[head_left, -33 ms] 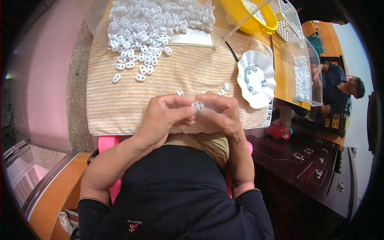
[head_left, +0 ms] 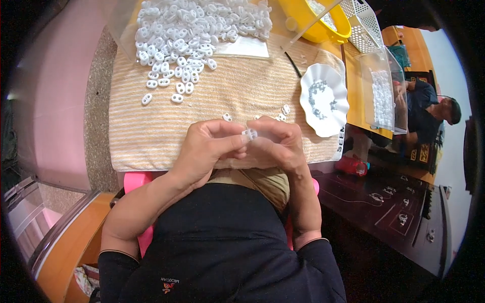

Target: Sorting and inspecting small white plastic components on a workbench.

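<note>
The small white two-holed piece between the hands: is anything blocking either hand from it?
Nothing visible. The left hand holds the white two-holed piece; the right hand is close beside it, though contact is unclear. Loose two-holed pieces lie beyond, on the striped towel.

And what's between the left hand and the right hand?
In the head view, a small white plastic piece is between the left hand and the right hand.

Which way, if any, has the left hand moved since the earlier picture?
No, none that shows: the left hand keeps its place against the striped towel.
</note>
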### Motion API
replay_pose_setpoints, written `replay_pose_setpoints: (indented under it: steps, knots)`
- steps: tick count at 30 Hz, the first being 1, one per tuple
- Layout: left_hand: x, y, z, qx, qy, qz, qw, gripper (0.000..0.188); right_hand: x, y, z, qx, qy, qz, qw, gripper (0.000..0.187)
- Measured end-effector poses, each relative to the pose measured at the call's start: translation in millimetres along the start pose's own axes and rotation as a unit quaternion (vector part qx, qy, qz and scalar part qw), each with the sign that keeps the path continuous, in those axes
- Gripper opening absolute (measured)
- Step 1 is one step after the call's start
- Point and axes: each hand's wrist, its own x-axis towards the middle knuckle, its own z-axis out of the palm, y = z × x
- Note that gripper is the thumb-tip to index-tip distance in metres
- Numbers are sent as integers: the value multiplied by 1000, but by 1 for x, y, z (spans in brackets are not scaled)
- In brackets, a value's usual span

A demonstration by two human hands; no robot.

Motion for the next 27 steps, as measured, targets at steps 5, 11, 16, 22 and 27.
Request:
replay_pose_setpoints:
  steps: [5, 11, 16, 22, 27]
  knots:
    - [2, -3, 0, 1, -6, 8, 1000, 14, 1, -4, 1, -4, 15, -1, 1000, 24]
    - [1, -2, 2, 3, -7, 10, 1000, 14, 1, -3, -2, -19, 0, -14, 1000, 26]
    - [1, -4, 1, 19, -8, 27, 999, 13, 0, -4, -2, -49, -16, -24, 998, 27]
    - [-1, -6, 3, 31, -12, 55, 998, 17, -2, -10, 3, -17, 0, -3, 1000, 25]
    - [1, -8, 1, 16, -29, 66, 997, 15, -4, -11, 5, -16, 20, -7, 1000, 26]
